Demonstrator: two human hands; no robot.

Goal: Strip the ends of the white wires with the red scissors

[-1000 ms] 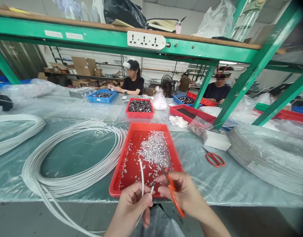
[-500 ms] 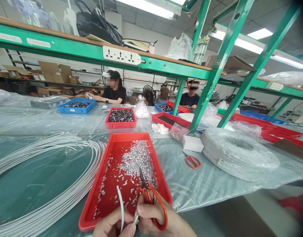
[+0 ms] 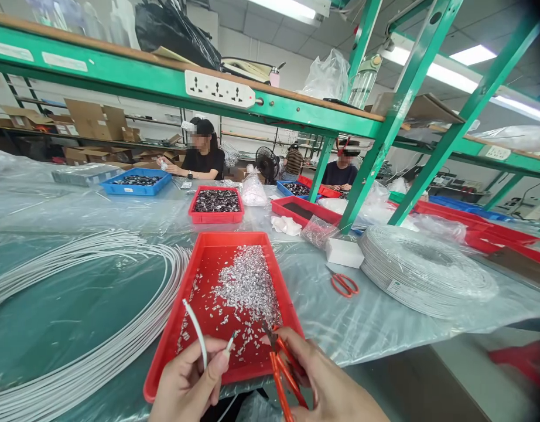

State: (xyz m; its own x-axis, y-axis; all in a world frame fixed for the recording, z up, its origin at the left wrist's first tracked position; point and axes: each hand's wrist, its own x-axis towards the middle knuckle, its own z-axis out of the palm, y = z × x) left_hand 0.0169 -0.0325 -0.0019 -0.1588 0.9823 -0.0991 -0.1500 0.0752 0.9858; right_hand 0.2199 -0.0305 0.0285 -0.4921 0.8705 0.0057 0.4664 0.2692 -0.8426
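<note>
My left hand [image 3: 188, 375] pinches a white cable [image 3: 197, 328] between thumb and fingers. One length of it stands up past the fingers, and a short tip with dark strands showing pokes out by the thumb. My right hand [image 3: 331, 381] is wrapped around orange-handled scissors [image 3: 282, 369], whose dark blades point away over the tray. Both hands are at the near end of a red tray [image 3: 211, 239], which holds a heap of small silvery metal pieces [image 3: 248, 278] and scattered bits.
To the left lies a loose coil of white cable [image 3: 164, 293]. A second pair of scissors [image 3: 344, 285], a white box [image 3: 344, 252] and a wrapped cable coil [image 3: 397, 275] are on the right. Green shelf posts [image 3: 384, 140] rise beyond. Co-workers [image 3: 204, 152] sit across the table.
My hands have moved apart: the left went slightly left with the cable, the right shifted right with the scissors. The short cable tip is now exposed above the left thumb.
</note>
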